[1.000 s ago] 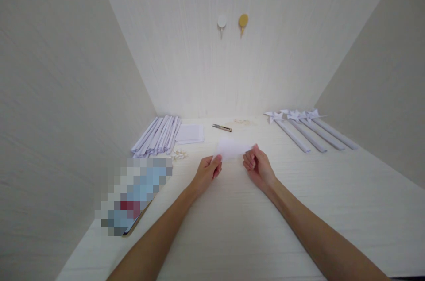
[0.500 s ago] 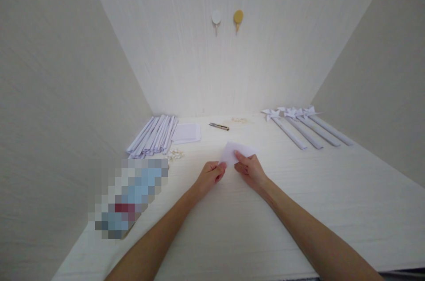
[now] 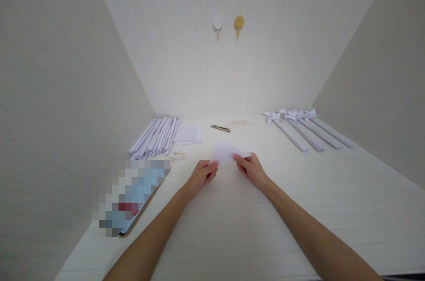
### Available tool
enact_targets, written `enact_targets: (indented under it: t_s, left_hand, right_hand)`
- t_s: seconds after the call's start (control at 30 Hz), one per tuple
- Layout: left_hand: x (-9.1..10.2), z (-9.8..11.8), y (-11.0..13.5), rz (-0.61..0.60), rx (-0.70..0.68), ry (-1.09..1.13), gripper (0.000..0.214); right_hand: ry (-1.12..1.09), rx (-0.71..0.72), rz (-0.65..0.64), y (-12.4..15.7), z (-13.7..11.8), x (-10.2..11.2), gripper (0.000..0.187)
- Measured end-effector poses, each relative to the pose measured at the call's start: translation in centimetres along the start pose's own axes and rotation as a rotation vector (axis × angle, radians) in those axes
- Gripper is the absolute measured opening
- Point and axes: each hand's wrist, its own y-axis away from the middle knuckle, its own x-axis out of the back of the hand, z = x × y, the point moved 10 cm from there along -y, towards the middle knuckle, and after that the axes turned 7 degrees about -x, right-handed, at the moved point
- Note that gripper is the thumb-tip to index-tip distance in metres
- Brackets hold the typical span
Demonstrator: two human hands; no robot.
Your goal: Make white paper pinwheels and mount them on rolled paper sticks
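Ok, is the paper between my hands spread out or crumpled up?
Spread out: the paper shows a broad, smooth face between your left hand and right hand. Whether it's doubled over, I can't tell.

Sheet [image 3: 224, 152] before snips [image 3: 220, 128], rolls [image 3: 156, 138] left, pinwheels [image 3: 306, 136] right

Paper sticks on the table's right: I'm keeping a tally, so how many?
4, side by side: leftmost stick, second stick, third stick and rightmost stick. Their folded heads crowd together, but no further stick seems hidden.
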Motion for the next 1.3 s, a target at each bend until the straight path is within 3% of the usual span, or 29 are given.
enact_targets:
  t_s: [0.07, 0.2, 0.37, 0.43, 0.53, 0.63, 0.73, 0.83, 0.93, 1.03, 1.2, 1.3]
  left_hand:
    - [-0.1, -0.1, 0.0, 0.009, 0.002, -0.002, 0.049]
    - [0.8, 0.3, -0.4, 0.097, -0.015, 0.1, 0.047]
    - [3.9, 1.7, -0.6, 0.271, -0.121, 0.41, 0.046]
    - [4.5, 1.8, -0.6, 0.29, -0.132, 0.461, 0.045]
    - [2.8, 1.4, -0.8, 0.178, -0.089, 0.383, 0.049]
    - [0.4, -0.1, -0.3, 0.062, 0.027, 0.127, 0.053]
    - [-1.9, -0.5, 0.3, -0.09, 0.073, 0.007, 0.053]
    - [-2.8, -1.0, 0.9, -0.164, 0.164, -0.018, 0.04]
    - [-2.6, -0.8, 0.9, -0.137, 0.179, -0.047, 0.037]
    - [-2.6, -0.6, 0.8, -0.116, 0.156, -0.038, 0.042]
    - [-0.2, -0.2, 0.2, 0.122, 0.075, 0.016, 0.047]
    - [0.6, 0.1, -0.2, 0.185, 0.008, 0.032, 0.05]
  right_hand:
    - [0.039, 0.014, -0.024, 0.2, 0.1, -0.5, 0.051]
    - [-0.118, 0.007, -0.028, 0.4, -0.3, -0.2, 0.05]
    - [-0.448, 0.022, 0.017, -0.1, -1.0, 1.6, 0.046]
    - [-0.496, 0.012, 0.012, -0.2, -1.0, 1.8, 0.047]
    - [-0.434, -0.042, -0.123, 0.1, -0.6, -0.1, 0.047]
    - [-0.304, -0.046, -0.217, 0.7, -0.4, -1.9, 0.048]
    - [-0.223, -0.014, -0.191, 0.8, -0.4, -1.8, 0.05]
    - [-0.256, 0.028, -0.083, 0.5, -0.7, -0.4, 0.05]
    - [-0.255, 0.048, -0.043, 0.4, -0.9, 0.1, 0.051]
    - [-0.192, 0.028, -0.118, 0.7, -0.7, -1.2, 0.052]
    - [-0.138, -0.005, -0.106, 1.0, -0.5, -1.7, 0.048]
    - [-0.108, -0.01, -0.093, 0.9, -0.5, -1.6, 0.047]
